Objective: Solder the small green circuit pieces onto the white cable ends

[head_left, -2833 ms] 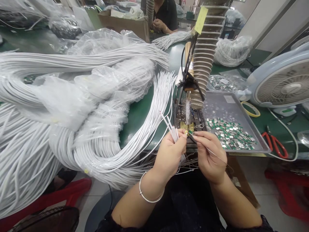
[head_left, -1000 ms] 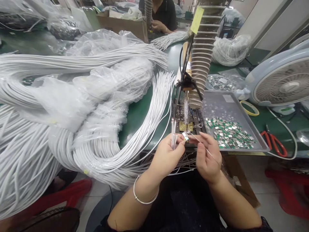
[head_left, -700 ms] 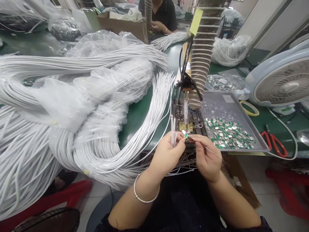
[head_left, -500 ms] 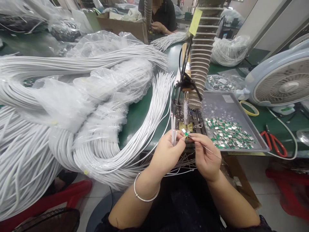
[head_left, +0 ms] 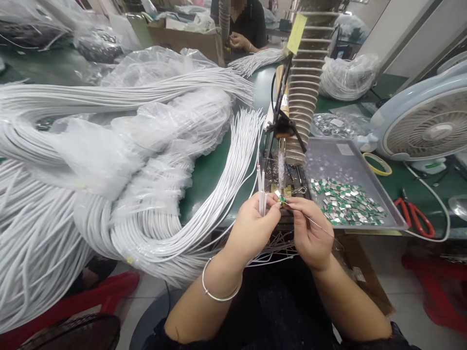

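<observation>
Circuit board (head_left: 279,196), partly hidden, is pinched in the left hand (head_left: 255,228) along with white cables (head_left: 261,199), just below the soldering iron (head_left: 281,165); the right hand (head_left: 311,236) grips thin wire (head_left: 320,227), its tip too small to make out.

The green workbench (head_left: 204,177) stretches across the room from left to right, its top catching a soft, whitish gleam towards the far side. Lower down I can see pale floor tiles (head_left: 396,277), part of a red stool (head_left: 122,284) near on the left, and another red seat (head_left: 430,291) on the right. A pale pillar (head_left: 404,43) slants up at far right. Farther back, the room blurs under even light.
</observation>
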Demonstrator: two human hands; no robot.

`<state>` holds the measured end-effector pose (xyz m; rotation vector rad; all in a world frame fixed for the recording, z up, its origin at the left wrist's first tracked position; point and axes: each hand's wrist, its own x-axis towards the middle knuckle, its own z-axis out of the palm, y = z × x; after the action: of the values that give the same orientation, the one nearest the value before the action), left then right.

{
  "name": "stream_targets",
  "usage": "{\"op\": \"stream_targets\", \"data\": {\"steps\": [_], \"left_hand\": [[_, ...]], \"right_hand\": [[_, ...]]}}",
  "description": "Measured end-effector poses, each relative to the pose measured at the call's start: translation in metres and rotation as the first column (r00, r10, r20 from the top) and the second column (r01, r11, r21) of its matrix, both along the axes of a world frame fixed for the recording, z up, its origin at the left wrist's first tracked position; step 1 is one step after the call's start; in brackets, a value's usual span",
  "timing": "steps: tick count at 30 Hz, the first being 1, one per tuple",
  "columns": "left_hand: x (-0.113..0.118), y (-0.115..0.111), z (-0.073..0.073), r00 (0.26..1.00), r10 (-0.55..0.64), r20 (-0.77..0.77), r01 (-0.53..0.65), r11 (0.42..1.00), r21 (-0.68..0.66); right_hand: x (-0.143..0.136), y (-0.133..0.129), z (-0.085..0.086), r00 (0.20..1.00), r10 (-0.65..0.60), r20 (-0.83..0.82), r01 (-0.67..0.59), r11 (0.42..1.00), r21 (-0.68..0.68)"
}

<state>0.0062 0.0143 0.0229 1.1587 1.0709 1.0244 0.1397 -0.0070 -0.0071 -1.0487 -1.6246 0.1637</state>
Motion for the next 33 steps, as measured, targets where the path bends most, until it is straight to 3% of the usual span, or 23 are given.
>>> {"op": "stream_targets", "data": {"steps": [22,33], "left_hand": [[-0.0016,-0.0005,0.0068,1.0,0.027,0.015,-0.027,1.0,0.002],[-0.0034,-0.0053,-0.0026,1.0,0.0,-0.012,0.0,1.0,-0.015]], "right_hand": [[-0.0025,0.0025,0.0064,1.0,-0.011,0.029,0.011,1.0,0.024],[-0.0007,-0.005,0.0031,0.999,0.023,0.029,-0.023,0.999,-0.027]]}}
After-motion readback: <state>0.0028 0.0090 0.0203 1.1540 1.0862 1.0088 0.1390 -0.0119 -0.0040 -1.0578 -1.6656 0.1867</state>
